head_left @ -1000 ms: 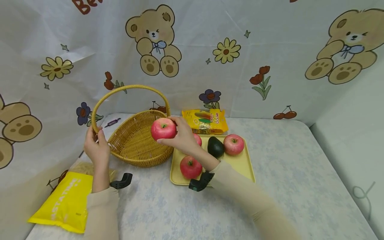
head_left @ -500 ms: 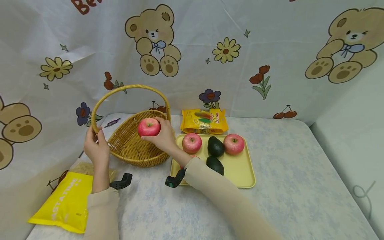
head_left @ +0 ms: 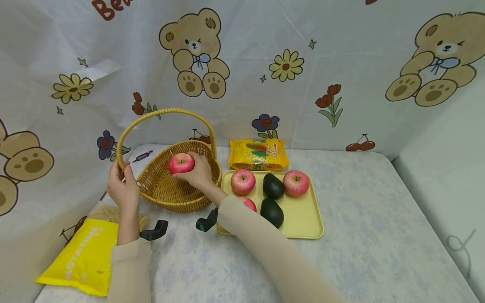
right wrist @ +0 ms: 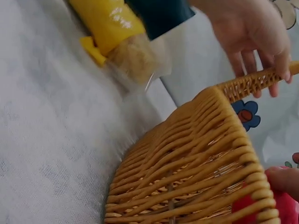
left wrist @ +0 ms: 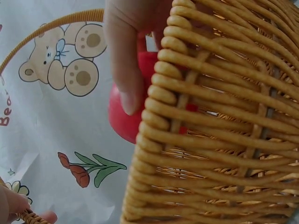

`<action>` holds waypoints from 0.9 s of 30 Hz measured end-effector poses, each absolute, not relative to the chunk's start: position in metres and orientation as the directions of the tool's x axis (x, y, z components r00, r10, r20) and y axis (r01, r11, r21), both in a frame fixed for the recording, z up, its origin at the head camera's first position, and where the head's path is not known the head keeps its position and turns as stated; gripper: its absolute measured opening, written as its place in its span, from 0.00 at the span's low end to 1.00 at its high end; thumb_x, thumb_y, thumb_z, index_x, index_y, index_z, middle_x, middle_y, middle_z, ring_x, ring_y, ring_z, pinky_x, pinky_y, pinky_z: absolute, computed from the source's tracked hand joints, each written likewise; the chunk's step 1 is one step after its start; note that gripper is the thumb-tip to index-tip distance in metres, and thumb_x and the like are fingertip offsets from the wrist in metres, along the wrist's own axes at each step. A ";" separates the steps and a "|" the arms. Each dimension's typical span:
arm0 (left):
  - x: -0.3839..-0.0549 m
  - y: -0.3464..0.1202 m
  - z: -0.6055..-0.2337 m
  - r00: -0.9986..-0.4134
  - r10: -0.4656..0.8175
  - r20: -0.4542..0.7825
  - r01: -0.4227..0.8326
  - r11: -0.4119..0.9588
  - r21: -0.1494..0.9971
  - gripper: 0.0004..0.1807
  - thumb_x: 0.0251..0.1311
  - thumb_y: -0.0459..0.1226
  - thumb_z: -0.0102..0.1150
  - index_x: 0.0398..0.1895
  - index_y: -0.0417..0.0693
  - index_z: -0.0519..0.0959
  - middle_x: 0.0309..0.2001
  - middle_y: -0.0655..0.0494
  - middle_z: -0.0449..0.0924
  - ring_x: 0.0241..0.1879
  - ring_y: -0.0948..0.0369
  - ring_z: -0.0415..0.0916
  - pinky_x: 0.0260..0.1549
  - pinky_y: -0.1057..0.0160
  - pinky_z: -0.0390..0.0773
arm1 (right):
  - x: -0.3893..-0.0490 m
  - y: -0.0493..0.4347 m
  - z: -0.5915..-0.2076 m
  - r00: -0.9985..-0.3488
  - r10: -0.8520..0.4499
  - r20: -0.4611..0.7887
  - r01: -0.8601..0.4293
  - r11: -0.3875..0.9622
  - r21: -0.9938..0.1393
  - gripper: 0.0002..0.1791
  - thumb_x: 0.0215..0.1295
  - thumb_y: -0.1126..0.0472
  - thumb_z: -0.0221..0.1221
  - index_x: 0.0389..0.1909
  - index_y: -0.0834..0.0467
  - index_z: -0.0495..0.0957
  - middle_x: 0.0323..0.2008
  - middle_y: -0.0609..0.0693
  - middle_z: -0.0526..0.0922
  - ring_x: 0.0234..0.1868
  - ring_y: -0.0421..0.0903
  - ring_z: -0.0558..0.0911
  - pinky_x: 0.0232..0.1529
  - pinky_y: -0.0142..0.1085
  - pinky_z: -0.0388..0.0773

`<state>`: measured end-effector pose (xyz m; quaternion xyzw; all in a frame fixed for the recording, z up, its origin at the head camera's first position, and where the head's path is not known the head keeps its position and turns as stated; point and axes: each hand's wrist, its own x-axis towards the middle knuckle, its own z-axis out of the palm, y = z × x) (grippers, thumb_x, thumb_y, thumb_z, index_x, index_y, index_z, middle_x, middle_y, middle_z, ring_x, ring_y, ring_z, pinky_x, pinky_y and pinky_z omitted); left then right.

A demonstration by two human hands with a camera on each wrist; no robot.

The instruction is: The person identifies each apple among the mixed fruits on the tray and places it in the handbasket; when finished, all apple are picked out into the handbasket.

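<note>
With fingers curled round its handle, my left hand (head_left: 123, 185) holds the wicker basket (head_left: 197, 205) at the handle's left side. My right hand (head_left: 201, 172) grips a red apple (head_left: 181, 163) over the basket's opening. In the left wrist view the basket's woven wall (left wrist: 224, 116) hides part of that apple (left wrist: 124, 114). The right wrist view shows my left hand (right wrist: 254, 37) on the handle and the apple (right wrist: 285, 205) behind the rim. No fruit shows on the visible basket floor.
Right of the basket, a yellow tray (head_left: 303, 223) bears apples (head_left: 296, 183) and two avocados (head_left: 273, 186), (head_left: 271, 213). A yellow snack packet (head_left: 259, 154) lies behind it. A yellow pasta bag (head_left: 85, 256) lies front left. A patterned cloth (head_left: 242, 63) hangs behind.
My right hand has carried the apple leftward from the basket's right rim to over its inside. More of the tray's fruit shows now. My left hand stays on the handle.
</note>
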<state>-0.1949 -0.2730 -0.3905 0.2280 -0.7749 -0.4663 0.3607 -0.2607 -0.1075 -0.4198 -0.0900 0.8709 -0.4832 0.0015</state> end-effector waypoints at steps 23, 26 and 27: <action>-0.194 -0.269 -0.393 -0.633 -0.687 0.357 -0.018 0.475 0.880 0.17 0.74 0.41 0.44 0.57 0.43 0.77 0.55 0.51 0.81 0.47 0.63 0.75 0.43 0.70 0.73 | -0.271 -0.127 -0.432 -0.981 -0.184 -0.065 -0.073 0.657 -0.750 0.44 0.42 0.45 0.77 0.61 0.52 0.69 0.54 0.49 0.73 0.56 0.46 0.71 0.55 0.38 0.76; -0.194 -0.270 -0.393 -0.626 -0.689 0.366 -0.017 0.481 0.877 0.18 0.74 0.41 0.45 0.57 0.44 0.77 0.55 0.51 0.81 0.46 0.67 0.75 0.42 0.72 0.73 | -0.272 -0.129 -0.433 -0.980 -0.183 -0.072 -0.070 0.669 -0.740 0.43 0.43 0.47 0.77 0.61 0.53 0.69 0.53 0.49 0.73 0.56 0.46 0.71 0.55 0.37 0.75; -0.194 -0.270 -0.393 -0.623 -0.690 0.367 -0.015 0.481 0.877 0.17 0.73 0.41 0.45 0.57 0.44 0.77 0.54 0.51 0.81 0.45 0.68 0.75 0.42 0.72 0.72 | -0.272 -0.129 -0.432 -0.980 -0.184 -0.075 -0.070 0.673 -0.737 0.43 0.43 0.47 0.77 0.61 0.53 0.69 0.54 0.50 0.73 0.57 0.46 0.71 0.55 0.37 0.75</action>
